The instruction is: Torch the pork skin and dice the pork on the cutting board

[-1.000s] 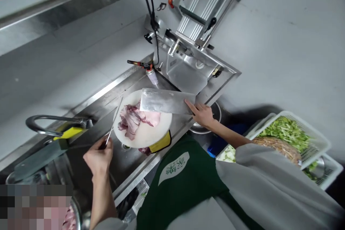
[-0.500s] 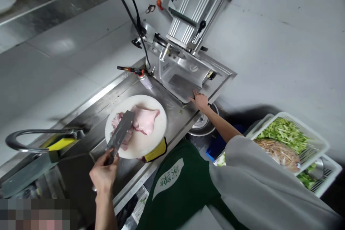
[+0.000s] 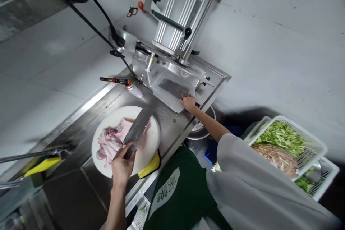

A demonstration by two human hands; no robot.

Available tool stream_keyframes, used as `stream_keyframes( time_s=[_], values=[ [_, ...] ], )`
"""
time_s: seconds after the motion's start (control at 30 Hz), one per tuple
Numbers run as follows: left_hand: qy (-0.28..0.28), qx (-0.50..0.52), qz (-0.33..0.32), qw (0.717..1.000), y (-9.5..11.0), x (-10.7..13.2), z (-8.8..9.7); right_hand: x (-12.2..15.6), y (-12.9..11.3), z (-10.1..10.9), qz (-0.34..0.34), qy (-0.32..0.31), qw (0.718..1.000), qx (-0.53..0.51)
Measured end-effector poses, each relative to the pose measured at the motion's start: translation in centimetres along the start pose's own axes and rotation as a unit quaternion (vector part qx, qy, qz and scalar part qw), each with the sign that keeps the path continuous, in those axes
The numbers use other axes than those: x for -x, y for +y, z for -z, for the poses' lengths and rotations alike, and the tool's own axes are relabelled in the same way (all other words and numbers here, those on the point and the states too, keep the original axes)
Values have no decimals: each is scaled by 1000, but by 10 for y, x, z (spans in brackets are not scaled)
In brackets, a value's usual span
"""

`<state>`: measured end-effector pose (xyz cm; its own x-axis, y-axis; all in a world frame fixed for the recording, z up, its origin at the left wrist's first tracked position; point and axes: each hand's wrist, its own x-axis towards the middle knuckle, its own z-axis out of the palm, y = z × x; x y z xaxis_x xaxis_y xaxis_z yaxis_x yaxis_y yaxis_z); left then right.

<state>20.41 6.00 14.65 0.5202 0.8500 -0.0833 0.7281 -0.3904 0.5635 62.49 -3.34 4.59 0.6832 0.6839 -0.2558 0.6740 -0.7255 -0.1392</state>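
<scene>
In my left hand is a cleaver, its broad blade slanting up and right over the cutting board. Beneath the blade, pale pink raw meat with skin lies on the round white cutting board; the blade hides part of it. My right hand reaches to the slicer's metal tray, its fingers closed around the handle end of a second cleaver. That blade lies flat on the tray, and a bit of black handle shows past the hand.
The meat slicer stands at the back of the steel counter. A blowtorch lies near the wall. Under the board is a yellow cloth. At right are white baskets with cut greens and a bagged brown food. A pot sits below the counter.
My left hand has carried its cleaver rightward across the meat, uncovering the left part. My right hand's fingers, spread at the second cleaver before, have closed on its handle end. The view has shifted.
</scene>
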Motion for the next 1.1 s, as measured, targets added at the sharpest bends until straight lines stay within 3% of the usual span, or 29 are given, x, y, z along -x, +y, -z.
stream_keyframes(
  time_s=[0.13,0.2,0.27,0.3,0.33,0.4,0.43,0.47,0.53,0.63,0.7,0.8,0.87,0.93,1.03,1.1],
  values=[
    [12,56,61,996,13,-14,-20,6,7,10,16,18,999,-22],
    [37,105,111,988,23,-13,-30,29,-3,7,39,45,995,-79],
    [66,169,154,971,37,-9,-41,64,-26,-1,99,33,972,-210],
    [92,209,160,960,44,-7,-47,85,-41,-6,145,-14,943,-301],
    [123,245,152,950,51,-6,-53,106,-58,-11,194,-88,894,-394],
    [186,288,127,931,62,-4,-64,144,-95,-17,258,-241,770,-531],
    [213,285,114,928,66,-2,-70,159,-112,-18,266,-287,719,-574],
    [235,271,98,928,68,2,-74,171,-129,-18,264,-314,683,-604],
    [265,224,63,936,72,14,-80,184,-158,-16,250,-315,658,-637],
    [269,157,2,950,73,37,-76,182,-184,-15,241,-280,676,-638],
    [224,144,-48,963,66,48,-63,175,-190,-19,222,-257,695,-634],
    [164,152,-95,970,38,50,-35,166,-185,-27,158,-252,705,-644],
    [193,131,-50,971,2,41,-18,163,-172,-31,112,-255,712,-645],
    [231,71,58,969,-40,23,-9,163,-151,-34,89,-235,750,-612],
    [143,-50,207,967,-96,-10,-12,172,-115,-31,123,-185,839,-497],
    [98,-88,226,965,-123,-29,-18,183,-95,-26,171,-154,883,-409]
  ],
)
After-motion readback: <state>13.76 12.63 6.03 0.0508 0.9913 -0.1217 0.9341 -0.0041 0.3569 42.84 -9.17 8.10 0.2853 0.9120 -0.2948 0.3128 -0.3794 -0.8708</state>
